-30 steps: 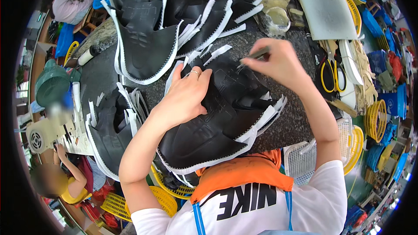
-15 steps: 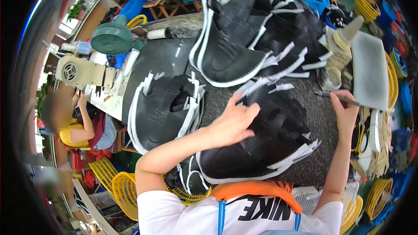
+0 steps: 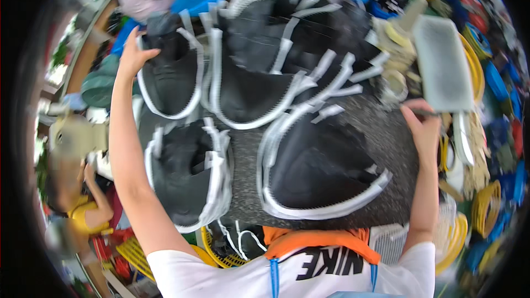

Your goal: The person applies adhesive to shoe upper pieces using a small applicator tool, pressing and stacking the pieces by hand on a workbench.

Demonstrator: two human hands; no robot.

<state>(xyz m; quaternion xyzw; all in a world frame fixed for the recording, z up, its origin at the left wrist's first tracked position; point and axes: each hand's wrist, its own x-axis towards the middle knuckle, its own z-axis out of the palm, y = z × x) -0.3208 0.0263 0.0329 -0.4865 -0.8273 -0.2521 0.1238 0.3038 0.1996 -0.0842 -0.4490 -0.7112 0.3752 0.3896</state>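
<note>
At the far left of the bench my left hand [image 3: 134, 55] is closed on the edge of a black shoe upper [image 3: 172, 85] with a white rim, thumb on its near face. My right hand [image 3: 425, 129], at the right edge, pinches a thin dark stick-like tool [image 3: 426, 112]; its tip is blurred. Between my arms lies a larger stack of black uppers [image 3: 317, 168] with white strips along the rims. Another stack [image 3: 185, 179] sits to its left, near my left forearm. Beyond them is a big pile of uppers [image 3: 254, 88].
A beige pot [image 3: 393, 85] stands beside my right hand, next to a pale translucent tray [image 3: 444, 63]. Yellow-handled scissors [image 3: 443, 152] lie below it. A green fan [image 3: 102, 85] and a beige machine [image 3: 74, 135] are at the left, where a person in yellow [image 3: 91, 215] sits.
My left hand has gone from above the near stack to the far left, where it now holds an upper. My right hand still pinches the tool. The view has shifted and blurred.
</note>
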